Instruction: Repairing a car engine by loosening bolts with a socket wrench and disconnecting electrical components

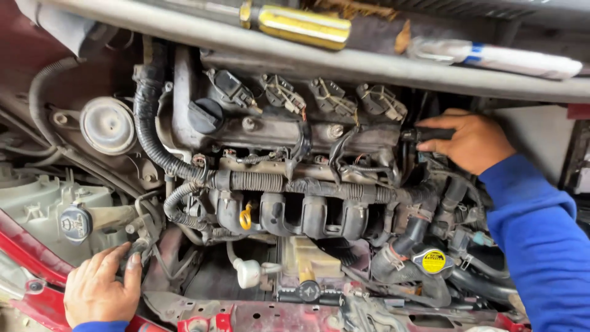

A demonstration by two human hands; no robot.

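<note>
I look down into an open car engine bay. My right hand [473, 142] reaches in at the right of the engine and is closed around a black hose or connector [427, 134] beside the valve cover [289, 126]. My left hand [101, 289] rests at the lower left on the red body edge [37, 270], fingers curled over a metal bracket [142, 245]. Several ignition coils [279, 92] line the top of the engine. The black intake manifold [301, 215] sits below them.
A yellow-handled screwdriver [301, 26] lies on the grey cowl ledge [381, 64] at the top, beside a white tube [522, 60]. A black oil filler cap [204, 115], yellow dipstick ring [246, 217], yellow-labelled radiator cap [433, 261] and corrugated wiring loom [150, 132] crowd the bay.
</note>
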